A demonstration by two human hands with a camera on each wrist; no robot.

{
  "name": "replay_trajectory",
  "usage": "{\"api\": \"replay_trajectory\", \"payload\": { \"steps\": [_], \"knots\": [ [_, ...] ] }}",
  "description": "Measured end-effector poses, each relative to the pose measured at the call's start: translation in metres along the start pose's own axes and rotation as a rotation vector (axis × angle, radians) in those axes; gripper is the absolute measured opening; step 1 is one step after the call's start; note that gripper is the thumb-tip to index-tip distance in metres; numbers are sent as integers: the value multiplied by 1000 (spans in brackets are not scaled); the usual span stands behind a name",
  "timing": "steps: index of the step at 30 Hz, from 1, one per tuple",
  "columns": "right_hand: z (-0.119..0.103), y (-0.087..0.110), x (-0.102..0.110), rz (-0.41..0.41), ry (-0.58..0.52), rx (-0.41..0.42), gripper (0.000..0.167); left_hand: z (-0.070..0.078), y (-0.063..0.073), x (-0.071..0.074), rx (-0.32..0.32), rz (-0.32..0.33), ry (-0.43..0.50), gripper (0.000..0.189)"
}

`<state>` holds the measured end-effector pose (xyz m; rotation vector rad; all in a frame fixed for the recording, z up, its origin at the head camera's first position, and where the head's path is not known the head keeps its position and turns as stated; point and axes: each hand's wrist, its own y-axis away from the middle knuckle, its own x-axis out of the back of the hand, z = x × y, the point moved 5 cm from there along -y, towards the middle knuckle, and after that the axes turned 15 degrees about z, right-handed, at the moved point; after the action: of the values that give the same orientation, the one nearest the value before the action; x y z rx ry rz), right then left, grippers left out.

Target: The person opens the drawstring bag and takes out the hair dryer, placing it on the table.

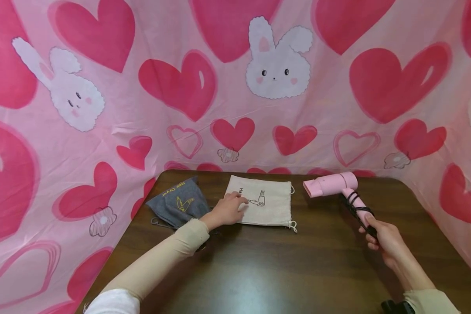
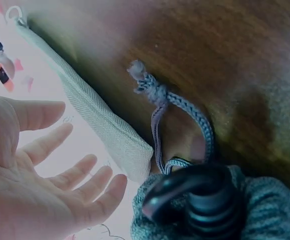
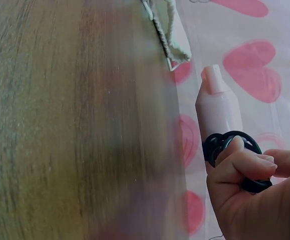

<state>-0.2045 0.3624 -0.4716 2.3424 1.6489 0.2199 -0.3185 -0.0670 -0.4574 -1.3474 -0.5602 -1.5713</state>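
My right hand (image 1: 388, 240) grips a pink hair dryer (image 1: 333, 184) by the lower end of its handle, a black cord (image 3: 245, 142) wound round it. The dryer is held up, its nozzle pointing left. My left hand (image 1: 226, 210) is at the left edge of a white drawstring bag (image 1: 272, 205) printed with a dryer drawing. In the left wrist view, that hand's fingers (image 2: 79, 172) are spread, with nothing held; contact with the bag cannot be told. Just left lies a grey drawstring bag (image 1: 180, 203) lettered "Hair Dryer"; a black ridged piece with a looped cord (image 2: 210, 200) shows at its mouth.
Everything lies on a dark brown wooden table (image 1: 235, 270). A pink cloth (image 1: 227, 104) with hearts and rabbits hangs behind the table and along both sides. White cord loops (image 1: 293, 226) stick out from the white bag's right end.
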Motion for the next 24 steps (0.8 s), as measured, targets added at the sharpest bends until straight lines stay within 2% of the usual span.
{"api": "replay_trajectory", "payload": {
  "steps": [10,17,24],
  "knots": [
    [-2,-3,5,23,-25,-18,39,3,0,-2,-22,-4,-2,29],
    [-2,-7,9,35,-26,-54,40,4,2,-7,6,-49,-17,32],
    [-4,-10,14,64,-29,-87,40,3,2,-11,22,-62,-36,33]
  ]
}}
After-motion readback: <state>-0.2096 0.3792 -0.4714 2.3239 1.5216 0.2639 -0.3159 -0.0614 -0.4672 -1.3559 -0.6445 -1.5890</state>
